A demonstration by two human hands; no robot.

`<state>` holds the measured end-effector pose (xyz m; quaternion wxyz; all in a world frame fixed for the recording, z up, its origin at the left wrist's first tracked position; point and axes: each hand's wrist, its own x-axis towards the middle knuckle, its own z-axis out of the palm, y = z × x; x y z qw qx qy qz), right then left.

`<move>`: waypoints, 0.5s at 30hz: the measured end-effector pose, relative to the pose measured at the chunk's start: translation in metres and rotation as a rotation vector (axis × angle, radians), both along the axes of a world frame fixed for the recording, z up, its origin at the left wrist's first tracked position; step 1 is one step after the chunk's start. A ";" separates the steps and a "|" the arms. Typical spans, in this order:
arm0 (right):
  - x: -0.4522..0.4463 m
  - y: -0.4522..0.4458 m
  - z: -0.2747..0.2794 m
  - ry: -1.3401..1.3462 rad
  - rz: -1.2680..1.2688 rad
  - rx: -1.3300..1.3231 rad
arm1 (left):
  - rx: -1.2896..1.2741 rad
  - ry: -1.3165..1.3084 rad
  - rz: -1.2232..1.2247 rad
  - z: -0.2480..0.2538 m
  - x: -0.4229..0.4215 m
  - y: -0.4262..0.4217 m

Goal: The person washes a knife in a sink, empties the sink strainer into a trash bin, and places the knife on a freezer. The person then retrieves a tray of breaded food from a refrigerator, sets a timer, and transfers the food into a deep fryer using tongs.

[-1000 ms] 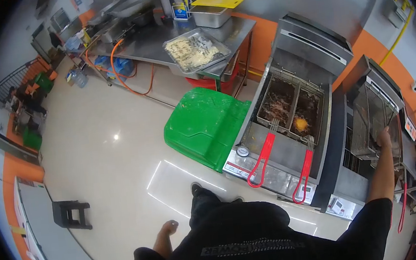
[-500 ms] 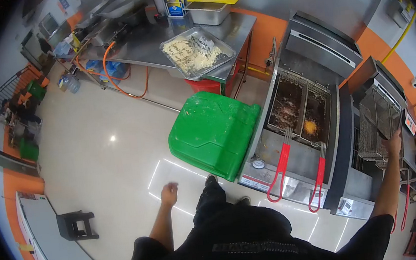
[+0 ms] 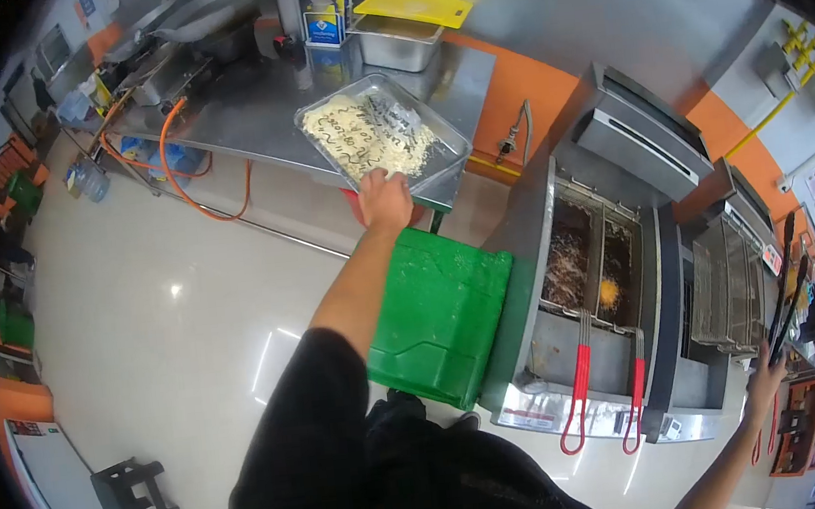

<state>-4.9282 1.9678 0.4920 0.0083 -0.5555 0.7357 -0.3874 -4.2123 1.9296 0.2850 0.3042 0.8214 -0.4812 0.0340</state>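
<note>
My left hand (image 3: 386, 201) is at the near edge of a shallow metal tray (image 3: 450, 139), its fingers curled over the rim beside the pale flour (image 3: 357, 134). Dark squiggly marks run across the flour, and the tray sits at the corner of the steel table (image 3: 261, 111). Off to the right, my right hand (image 3: 763, 382) grips black tongs (image 3: 787, 301) that point upward with their arms apart. Between the hands, the deep fryer (image 3: 573, 342) holds dark bubbling oil, with an orange-yellow clump of food (image 3: 609, 292) in the right basket.
A green bin (image 3: 443, 315) stands below the table's corner, beside the fryer. Two red basket handles (image 3: 579, 400) jut out over the fryer front. Further right hang empty wire baskets (image 3: 725, 288). A steel pan under a yellow board (image 3: 413, 6) is at the back; a black stool (image 3: 131, 490) stands left.
My left hand has risen from over the floor to the tray's near edge. The right hand has come away from the wire baskets, lifting the tongs into clear view.
</note>
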 end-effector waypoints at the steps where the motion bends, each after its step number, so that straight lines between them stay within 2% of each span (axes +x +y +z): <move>1: 0.052 0.030 0.007 -0.134 -0.012 0.041 | 0.130 0.004 0.030 0.003 0.004 -0.010; 4: 0.118 0.082 -0.002 -0.350 -0.039 0.060 | 0.385 0.019 0.048 -0.013 0.016 -0.035; 5: 0.127 0.091 -0.010 -0.378 -0.030 0.071 | 0.519 0.087 0.010 -0.003 0.019 -0.035; 8: 0.147 0.109 -0.039 -0.486 0.038 0.086 | 0.299 0.041 0.141 -0.028 0.027 -0.043; 11: 0.188 0.117 -0.050 -0.583 0.081 0.139 | 0.283 0.103 0.078 0.007 0.034 -0.028; 14: 0.210 0.111 -0.064 -0.599 0.179 0.212 | 0.102 0.092 0.133 -0.002 0.053 -0.028; 15: 0.222 0.110 -0.050 -0.577 0.216 0.362 | 0.033 0.133 0.122 -0.003 0.056 -0.026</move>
